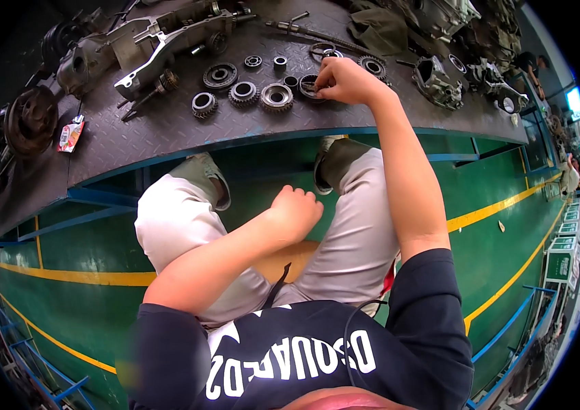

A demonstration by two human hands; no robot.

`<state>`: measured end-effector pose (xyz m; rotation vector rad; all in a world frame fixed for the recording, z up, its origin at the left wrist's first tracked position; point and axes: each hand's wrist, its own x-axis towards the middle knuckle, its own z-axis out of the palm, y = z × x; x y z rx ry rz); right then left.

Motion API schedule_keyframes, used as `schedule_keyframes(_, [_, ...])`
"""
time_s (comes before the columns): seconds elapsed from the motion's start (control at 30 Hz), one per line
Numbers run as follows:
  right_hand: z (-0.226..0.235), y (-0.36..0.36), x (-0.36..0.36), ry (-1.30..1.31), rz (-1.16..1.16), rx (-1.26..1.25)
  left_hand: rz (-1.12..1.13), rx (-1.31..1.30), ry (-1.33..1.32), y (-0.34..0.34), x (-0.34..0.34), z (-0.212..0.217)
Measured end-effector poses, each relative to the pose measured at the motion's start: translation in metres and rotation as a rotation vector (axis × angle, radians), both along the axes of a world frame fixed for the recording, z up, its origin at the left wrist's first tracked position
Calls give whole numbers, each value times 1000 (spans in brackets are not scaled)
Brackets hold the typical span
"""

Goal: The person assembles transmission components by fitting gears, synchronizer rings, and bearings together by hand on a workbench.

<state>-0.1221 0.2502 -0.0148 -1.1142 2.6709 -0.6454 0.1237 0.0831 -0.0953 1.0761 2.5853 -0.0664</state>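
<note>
My right hand [346,79] reaches over the bench, its fingers closed on the edge of a dark gear ring [306,89]. A small sleeve [290,81] stands just left of that ring, beside a wide toothed gear [277,97]. Farther left are another gear [244,93], a smaller gear [204,104] and a flat gear wheel [220,75]. Behind them lie a small bearing [253,61] and a short bushing [280,62]. Between my knees, away from the bench, my left hand [297,214] is curled shut; nothing shows in it.
The parts rest on a dark tread-plate bench [132,140] with a blue frame. A gear housing [146,51] and a gear shaft [156,92] lie at left, near a small packet [71,134]. A long shaft [324,37] and another housing [437,82] occupy the right.
</note>
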Motion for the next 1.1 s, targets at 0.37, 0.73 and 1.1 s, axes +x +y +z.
schedule_keyframes(0.37, [-2, 2, 1, 262, -85, -147, -11, -9, -55, 2, 1, 3])
schedule_keyframes(0.73, [-7, -11, 7, 91, -50, 19, -25, -8, -64, 4, 4, 1])
schedule_keyframes(1.1, [-17, -10, -2, 158, -194, -167, -23, 4, -45, 4, 4, -3])
